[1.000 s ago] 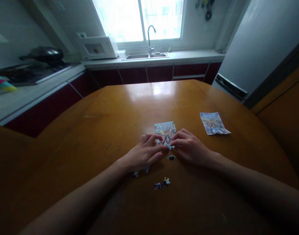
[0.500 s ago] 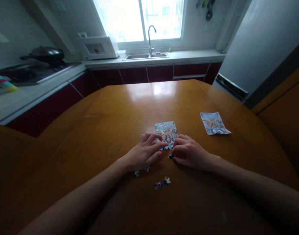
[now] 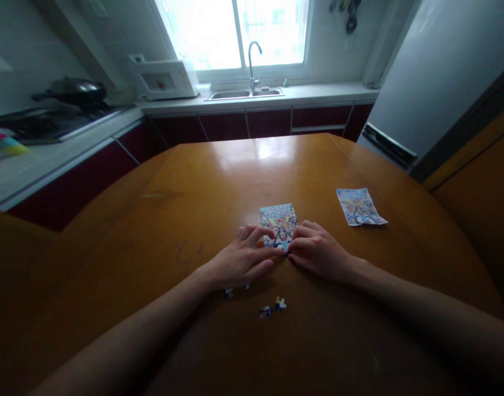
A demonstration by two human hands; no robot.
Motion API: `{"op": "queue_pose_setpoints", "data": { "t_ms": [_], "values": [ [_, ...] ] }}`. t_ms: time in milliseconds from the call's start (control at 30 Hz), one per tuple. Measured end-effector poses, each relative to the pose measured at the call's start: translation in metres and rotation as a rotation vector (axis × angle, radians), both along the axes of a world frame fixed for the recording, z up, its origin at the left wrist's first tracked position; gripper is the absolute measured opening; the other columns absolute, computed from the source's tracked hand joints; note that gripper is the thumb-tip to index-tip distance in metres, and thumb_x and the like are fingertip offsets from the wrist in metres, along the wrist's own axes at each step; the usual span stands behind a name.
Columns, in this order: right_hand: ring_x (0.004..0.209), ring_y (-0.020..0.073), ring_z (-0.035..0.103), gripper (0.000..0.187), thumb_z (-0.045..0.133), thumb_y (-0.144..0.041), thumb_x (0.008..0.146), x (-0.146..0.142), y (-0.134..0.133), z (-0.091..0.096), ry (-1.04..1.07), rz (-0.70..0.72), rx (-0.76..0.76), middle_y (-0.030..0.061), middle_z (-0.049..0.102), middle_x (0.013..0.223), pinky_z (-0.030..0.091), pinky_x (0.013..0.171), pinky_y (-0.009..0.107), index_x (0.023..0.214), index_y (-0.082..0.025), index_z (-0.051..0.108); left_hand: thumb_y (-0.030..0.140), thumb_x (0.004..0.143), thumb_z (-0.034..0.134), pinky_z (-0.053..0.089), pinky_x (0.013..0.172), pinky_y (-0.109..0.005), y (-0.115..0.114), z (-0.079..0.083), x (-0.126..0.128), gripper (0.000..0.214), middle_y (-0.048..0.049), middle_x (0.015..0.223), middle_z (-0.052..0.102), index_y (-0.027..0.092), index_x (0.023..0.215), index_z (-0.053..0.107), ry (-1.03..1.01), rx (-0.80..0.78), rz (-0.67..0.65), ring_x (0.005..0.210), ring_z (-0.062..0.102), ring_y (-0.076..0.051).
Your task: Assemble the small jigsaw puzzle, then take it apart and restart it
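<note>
A partly joined jigsaw puzzle (image 3: 280,220) with a crowded, colourful picture lies flat on the wooden table. My left hand (image 3: 250,256) rests at its lower left, fingers apart, with the index fingertip on the near edge. At the lower right corner, my right hand (image 3: 317,246) pinches a small dark puzzle piece (image 3: 287,254) against that edge; the fingers partly hide it. Nearer to me lie two loose pieces, a dark blue one (image 3: 266,312) and an orange and white one (image 3: 280,303). More loose pieces (image 3: 229,292) show beside my left wrist.
A creased picture sheet (image 3: 361,207) lies to the right on the table (image 3: 219,181). Beyond the table are a counter with a sink (image 3: 231,95), a white microwave (image 3: 165,80) and a stove with a lidded pan (image 3: 76,91). A fridge (image 3: 433,71) stands at the right.
My right hand has brought the dark piece up from just below the puzzle to its near edge. My left hand stays nearly in place, its index finger now close to that piece.
</note>
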State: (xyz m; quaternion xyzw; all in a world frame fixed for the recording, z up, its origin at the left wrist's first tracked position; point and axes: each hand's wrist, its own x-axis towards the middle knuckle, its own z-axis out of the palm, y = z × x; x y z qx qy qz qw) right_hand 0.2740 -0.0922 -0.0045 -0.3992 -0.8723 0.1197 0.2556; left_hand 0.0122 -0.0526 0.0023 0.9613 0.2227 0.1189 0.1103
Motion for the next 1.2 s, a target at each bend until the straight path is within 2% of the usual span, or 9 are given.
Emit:
{"op": "queue_pose_setpoints", "data": {
  "t_ms": [433, 533, 700, 967, 1067, 1200],
  "values": [
    [0.089, 0.0218, 0.052, 0.014, 0.06, -0.021, 0.089, 0.0003, -0.0007, 0.0071, -0.044, 0.035, 0.019, 0.0069, 0.064, 0.092, 0.043, 0.082, 0.038, 0.082, -0.022, 0.073, 0.042, 0.102, 0.047, 0.035, 0.111, -0.053, -0.0006, -0.003, -0.0001, 0.034, -0.006, 0.138, 0.044, 0.039, 0.135, 0.056, 0.045, 0.03, 0.004, 0.127, 0.036, -0.03],
    [0.091, 0.0222, 0.052, 0.013, 0.06, -0.017, 0.087, 0.002, 0.0004, 0.007, 0.039, 0.02, -0.001, 0.0069, 0.064, 0.092, 0.045, 0.084, 0.038, 0.089, -0.021, 0.072, 0.041, 0.102, 0.048, 0.035, 0.111, -0.05, -0.0008, -0.0014, -0.0006, 0.035, -0.0063, 0.138, 0.046, 0.036, 0.136, 0.053, 0.013, -0.006, -0.005, 0.126, 0.037, -0.029],
    [0.095, 0.0232, 0.052, 0.024, 0.054, -0.007, 0.086, 0.0056, 0.0026, 0.0031, 0.158, -0.067, 0.008, 0.0077, 0.064, 0.094, 0.046, 0.084, 0.038, 0.096, -0.021, 0.071, 0.033, 0.103, 0.043, 0.036, 0.11, -0.049, -0.0013, 0.0015, -0.0007, 0.029, -0.0076, 0.136, 0.048, 0.029, 0.129, 0.056, -0.045, -0.035, 0.056, 0.126, 0.038, -0.028],
    [0.096, 0.0226, 0.049, 0.02, 0.056, -0.01, 0.089, 0.003, -0.0009, 0.0032, 0.02, 0.049, 0.018, 0.0076, 0.061, 0.099, 0.046, 0.084, 0.038, 0.087, -0.022, 0.073, 0.037, 0.102, 0.048, 0.034, 0.111, -0.053, -0.0004, -0.002, 0.0, 0.029, -0.0058, 0.138, 0.044, 0.037, 0.129, 0.06, 0.014, 0.024, -0.002, 0.128, 0.035, -0.03],
    [0.096, 0.0226, 0.05, 0.022, 0.055, -0.008, 0.088, 0.0019, -0.001, 0.0011, 0.036, 0.06, 0.008, 0.0074, 0.062, 0.098, 0.046, 0.085, 0.039, 0.088, -0.022, 0.072, 0.037, 0.102, 0.048, 0.033, 0.112, -0.053, 0.0004, -0.0007, 0.0005, 0.03, -0.0058, 0.137, 0.045, 0.037, 0.129, 0.061, -0.01, -0.038, 0.002, 0.128, 0.035, -0.03],
    [0.096, 0.0227, 0.051, 0.029, 0.05, -0.004, 0.089, 0.0028, 0.0018, -0.002, 0.206, 0.008, 0.037, 0.0075, 0.063, 0.096, 0.048, 0.085, 0.039, 0.1, -0.021, 0.071, 0.03, 0.104, 0.042, 0.035, 0.111, -0.048, 0.0027, 0.0014, -0.0004, 0.032, -0.0066, 0.128, 0.052, 0.032, 0.129, 0.061, -0.203, -0.164, 0.061, 0.122, 0.042, -0.026]
  ]
}}
